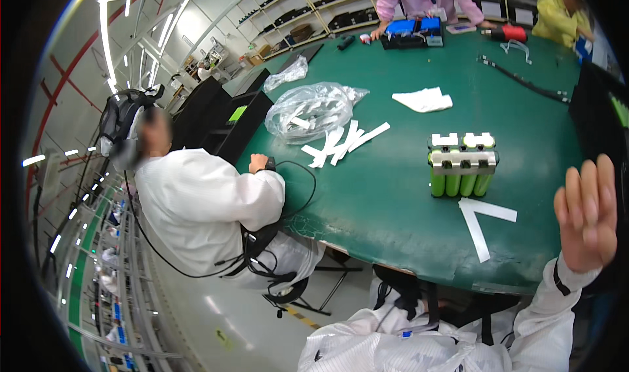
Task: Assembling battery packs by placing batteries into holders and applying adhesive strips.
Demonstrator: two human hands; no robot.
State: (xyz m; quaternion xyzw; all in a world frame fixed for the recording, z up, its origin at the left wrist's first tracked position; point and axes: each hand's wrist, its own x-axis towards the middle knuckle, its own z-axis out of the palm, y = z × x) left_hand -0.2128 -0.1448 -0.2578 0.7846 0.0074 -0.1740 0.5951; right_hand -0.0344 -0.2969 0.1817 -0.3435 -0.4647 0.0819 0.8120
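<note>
My right hand (pixel 586 215) is raised at the right side, fingers stretched upward, with nothing seen in it. It appears in front of the table's right end and a dark panel. My left hand does not show. Left of the right hand, a battery pack of green cylindrical cells (pixel 462 166) stands on the green table (pixel 393 208). A silvery strip runs across its front and white pieces lie on its top. Just in front of the pack, two white strips (pixel 481 224) form a V shape.
Several white strips (pixel 344 143) lie beside a clear plastic bag (pixel 311 112); white sheets (pixel 424 100) lie farther right. A co-worker in white (pixel 203 202) sits at left, one hand on the table. At the back are a blue-and-black box (pixel 413 31), a red heat gun (pixel 508 33) and a black cable (pixel 524 80).
</note>
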